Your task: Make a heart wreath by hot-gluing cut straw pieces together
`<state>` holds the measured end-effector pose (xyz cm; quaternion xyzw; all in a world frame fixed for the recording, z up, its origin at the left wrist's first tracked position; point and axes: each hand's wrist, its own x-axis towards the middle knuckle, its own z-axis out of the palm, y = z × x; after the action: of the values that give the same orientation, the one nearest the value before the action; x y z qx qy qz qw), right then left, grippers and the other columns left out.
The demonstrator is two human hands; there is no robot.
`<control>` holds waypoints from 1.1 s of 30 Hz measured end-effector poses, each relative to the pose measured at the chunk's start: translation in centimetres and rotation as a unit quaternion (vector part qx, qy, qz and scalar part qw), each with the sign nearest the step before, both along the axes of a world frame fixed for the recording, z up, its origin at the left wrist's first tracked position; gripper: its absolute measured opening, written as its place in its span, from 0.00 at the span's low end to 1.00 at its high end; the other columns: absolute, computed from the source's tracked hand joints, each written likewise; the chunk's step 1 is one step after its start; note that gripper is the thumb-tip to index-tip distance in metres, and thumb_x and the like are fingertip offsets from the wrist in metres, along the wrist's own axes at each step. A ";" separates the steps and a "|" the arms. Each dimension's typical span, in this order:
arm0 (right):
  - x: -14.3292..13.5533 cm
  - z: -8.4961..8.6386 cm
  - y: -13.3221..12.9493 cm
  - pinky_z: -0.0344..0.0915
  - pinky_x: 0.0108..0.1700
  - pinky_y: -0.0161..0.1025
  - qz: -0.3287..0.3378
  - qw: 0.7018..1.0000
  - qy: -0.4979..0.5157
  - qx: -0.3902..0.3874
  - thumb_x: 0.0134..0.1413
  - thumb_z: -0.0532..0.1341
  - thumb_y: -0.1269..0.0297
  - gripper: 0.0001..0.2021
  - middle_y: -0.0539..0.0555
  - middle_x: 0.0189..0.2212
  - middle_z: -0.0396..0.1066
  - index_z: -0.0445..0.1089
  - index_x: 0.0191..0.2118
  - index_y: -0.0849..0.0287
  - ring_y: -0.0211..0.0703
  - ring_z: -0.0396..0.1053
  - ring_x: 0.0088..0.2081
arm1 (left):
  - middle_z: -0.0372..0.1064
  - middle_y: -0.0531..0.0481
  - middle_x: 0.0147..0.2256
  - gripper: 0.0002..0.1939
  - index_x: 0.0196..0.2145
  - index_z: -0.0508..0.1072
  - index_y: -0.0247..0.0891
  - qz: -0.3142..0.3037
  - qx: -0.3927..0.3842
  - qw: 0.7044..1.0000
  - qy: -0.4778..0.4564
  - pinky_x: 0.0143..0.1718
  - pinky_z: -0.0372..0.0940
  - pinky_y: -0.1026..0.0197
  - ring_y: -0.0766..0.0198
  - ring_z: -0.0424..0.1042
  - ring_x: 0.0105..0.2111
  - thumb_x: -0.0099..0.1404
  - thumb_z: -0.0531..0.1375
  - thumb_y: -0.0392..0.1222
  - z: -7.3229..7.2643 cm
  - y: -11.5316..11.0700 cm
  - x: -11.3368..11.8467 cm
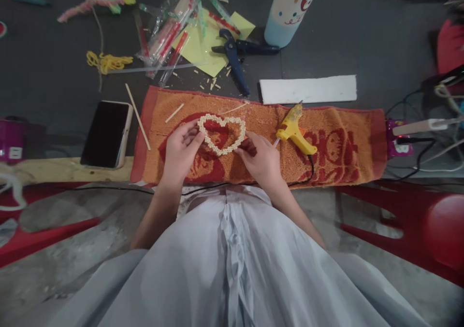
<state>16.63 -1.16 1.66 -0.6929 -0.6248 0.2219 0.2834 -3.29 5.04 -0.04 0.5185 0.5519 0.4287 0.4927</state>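
Between my two hands is a heart-shaped frame [222, 151] built from small pale pieces. My left hand [183, 146] pinches its left edge between thumb and fingers. On the other side, my right hand [261, 154] grips the lower right edge. Beneath it lies an orange towel [344, 146] with a red pattern, partly seen through the heart's opening. A yellow hot glue gun [297, 131] rests on the towel to the right of my right hand. Thin wooden sticks [174, 113] lie on the towel beyond my left hand.
Blue cutting pliers [235, 59] lie among wood bits and yellow paper [192, 47]. Plastic-wrapped sticks [170, 32] are behind. A phone [105, 134] sits left, a white strip [308, 90] at the back, a tumbler [290, 13] beyond. Cords trail right from a purple power strip [398, 138].
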 end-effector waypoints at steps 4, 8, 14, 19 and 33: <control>0.0 -0.1 0.1 0.70 0.40 0.47 0.003 1.000 0.003 0.010 0.56 0.61 0.61 0.16 0.58 0.37 0.77 0.69 0.50 0.58 0.51 0.74 0.37 | 0.74 0.45 0.41 0.25 0.48 0.73 0.38 -0.008 -0.005 1.000 -0.014 0.42 0.72 0.60 0.60 0.76 0.41 0.56 0.66 0.54 -0.2 0.2 -0.1; 0.1 -0.1 0.3 0.70 0.41 0.47 0.007 1.000 0.003 0.001 0.57 0.61 0.61 0.18 0.59 0.38 0.77 0.68 0.52 0.58 0.51 0.74 0.38 | 0.75 0.45 0.40 0.26 0.47 0.73 0.38 -0.006 -0.010 1.000 -0.025 0.41 0.73 0.59 0.60 0.76 0.41 0.55 0.67 0.56 -0.3 0.5 -0.1; 0.2 0.1 0.5 0.69 0.42 0.47 0.009 1.000 0.001 -0.015 0.56 0.63 0.62 0.18 0.60 0.40 0.77 0.69 0.52 0.61 0.51 0.74 0.39 | 0.75 0.45 0.41 0.26 0.45 0.73 0.38 0.002 -0.026 0.998 -0.058 0.39 0.73 0.60 0.61 0.76 0.40 0.53 0.68 0.55 -0.3 1.0 0.1; 0.2 0.0 0.5 0.68 0.44 0.46 0.002 1.000 0.005 -0.003 0.56 0.62 0.61 0.18 0.59 0.39 0.77 0.70 0.51 0.60 0.51 0.73 0.39 | 0.74 0.47 0.38 0.24 0.46 0.72 0.39 -0.008 -0.034 0.998 -0.056 0.38 0.73 0.60 0.62 0.76 0.39 0.55 0.67 0.52 0.0 1.3 0.2; -0.2 0.0 0.7 0.69 0.41 0.47 0.006 0.999 -0.011 0.034 0.60 0.58 0.57 0.16 0.59 0.38 0.76 0.69 0.50 0.58 0.53 0.73 0.39 | 0.75 0.48 0.37 0.26 0.40 0.76 0.37 0.044 -0.093 0.985 -0.138 0.35 0.71 0.65 0.65 0.75 0.36 0.45 0.73 0.50 1.3 1.1 0.6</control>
<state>16.44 -0.49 1.66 -0.6819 -0.6390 0.1945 0.2981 -2.65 6.16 1.28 0.3816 0.5386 0.4638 0.5910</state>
